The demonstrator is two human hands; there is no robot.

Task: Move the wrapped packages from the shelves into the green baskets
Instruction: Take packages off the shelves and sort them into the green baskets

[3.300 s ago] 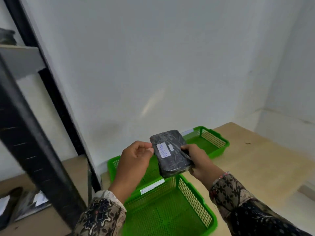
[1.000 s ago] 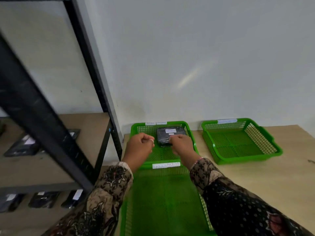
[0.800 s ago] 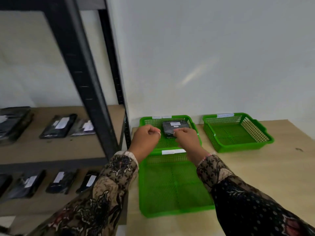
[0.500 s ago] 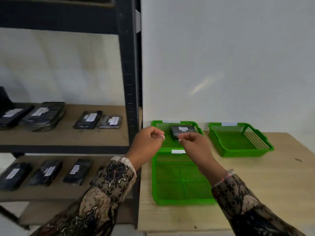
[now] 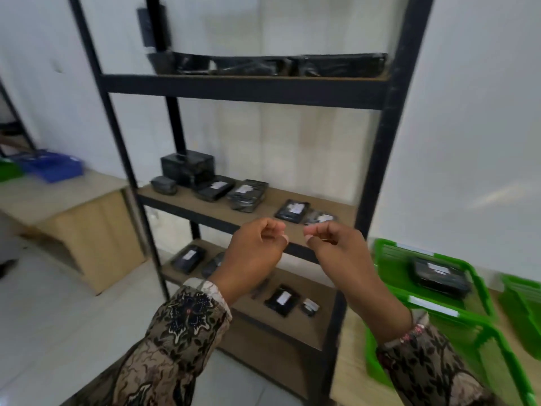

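A black metal shelf unit [image 5: 377, 159] fills the middle of the view. Several black wrapped packages with white labels lie on its middle board, one of them [image 5: 293, 210] just beyond my hands, and more [image 5: 281, 298] lie on the lower board. One wrapped package [image 5: 440, 276] lies in the far green basket [image 5: 392, 253] on the table at the right. A nearer green basket [image 5: 503, 347] stands in front of it. My left hand [image 5: 254, 253] and my right hand [image 5: 336, 253] hover in front of the middle board, fingers loosely curled, holding nothing.
The top board carries more dark packages [image 5: 263, 64]. A larger black box [image 5: 187, 168] stands at the back of the middle board. A third green basket [image 5: 524, 300] shows at the right edge. A low wooden table with a blue tray [image 5: 49, 168] stands at left.
The package I held now lies in the far green basket. Both hands have let go and drawn back from it, and my view has swung left onto the shelves.
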